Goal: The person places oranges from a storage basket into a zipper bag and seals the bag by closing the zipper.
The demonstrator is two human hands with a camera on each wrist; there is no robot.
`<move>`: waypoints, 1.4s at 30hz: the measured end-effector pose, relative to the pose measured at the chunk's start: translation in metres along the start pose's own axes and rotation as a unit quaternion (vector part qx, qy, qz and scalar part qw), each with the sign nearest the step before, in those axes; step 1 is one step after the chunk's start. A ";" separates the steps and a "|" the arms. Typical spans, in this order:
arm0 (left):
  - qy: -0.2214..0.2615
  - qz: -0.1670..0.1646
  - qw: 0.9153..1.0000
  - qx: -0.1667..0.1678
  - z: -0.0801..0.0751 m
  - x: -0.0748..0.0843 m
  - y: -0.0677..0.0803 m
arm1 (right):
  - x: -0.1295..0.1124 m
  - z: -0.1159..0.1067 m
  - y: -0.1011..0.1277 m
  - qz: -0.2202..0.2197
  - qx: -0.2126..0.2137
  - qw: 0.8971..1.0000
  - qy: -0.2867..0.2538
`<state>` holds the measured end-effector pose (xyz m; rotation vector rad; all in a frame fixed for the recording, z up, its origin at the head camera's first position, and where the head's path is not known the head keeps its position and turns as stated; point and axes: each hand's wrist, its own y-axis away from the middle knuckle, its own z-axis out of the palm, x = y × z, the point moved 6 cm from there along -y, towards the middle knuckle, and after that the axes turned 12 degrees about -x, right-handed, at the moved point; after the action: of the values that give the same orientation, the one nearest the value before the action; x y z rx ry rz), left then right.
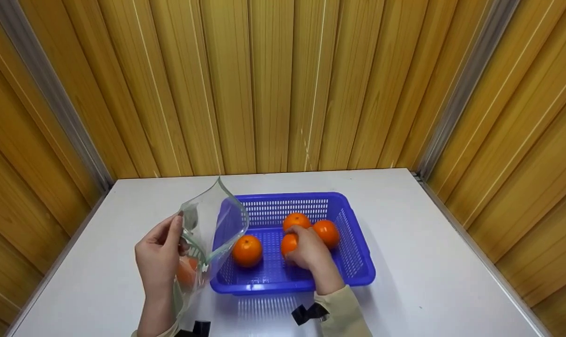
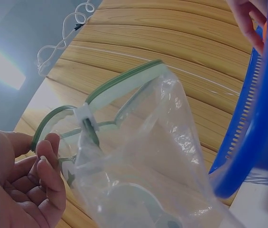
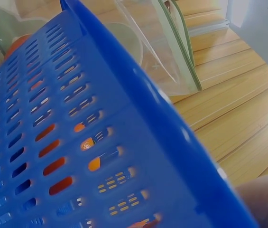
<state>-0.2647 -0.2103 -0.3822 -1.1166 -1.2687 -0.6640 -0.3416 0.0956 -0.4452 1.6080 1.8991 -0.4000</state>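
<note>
In the head view my left hand (image 1: 175,230) holds a clear zip bag (image 1: 212,224) by its green-edged rim, mouth held open beside the blue basket (image 1: 357,276). An orange (image 1: 187,272) lies in the bag's bottom. My right hand (image 1: 297,243) reaches into the basket, its fingers curled over an orange (image 1: 288,244). Three more oranges (image 1: 247,250) lie loose in the basket. In the left wrist view my fingers (image 2: 48,154) pinch the bag (image 2: 138,166) at its zipper. The right wrist view shows the basket wall (image 3: 77,142) and the bag (image 3: 164,47) behind it.
The basket stands in the middle of a white table (image 1: 428,262). Wooden panel walls (image 1: 273,84) close in the table at the back and on both sides. Bare tabletop lies to the right of the basket and behind it.
</note>
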 end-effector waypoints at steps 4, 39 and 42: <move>-0.006 0.000 1.000 0.001 0.000 0.001 0.000 | -0.001 -0.003 -0.002 -0.007 0.009 1.000 -0.028; 0.009 -0.006 1.000 -0.003 0.002 0.000 -0.001 | -0.052 -0.023 0.030 -0.230 0.091 0.921 -0.301; 0.008 -0.002 1.000 -0.003 0.002 0.000 -0.001 | -0.063 -0.022 0.035 -0.251 0.082 0.914 -0.309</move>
<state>-0.2661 -0.2086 -0.3817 -1.1116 -1.2567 -0.6787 -0.3090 0.0673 -0.3841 0.8879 1.7627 -1.1598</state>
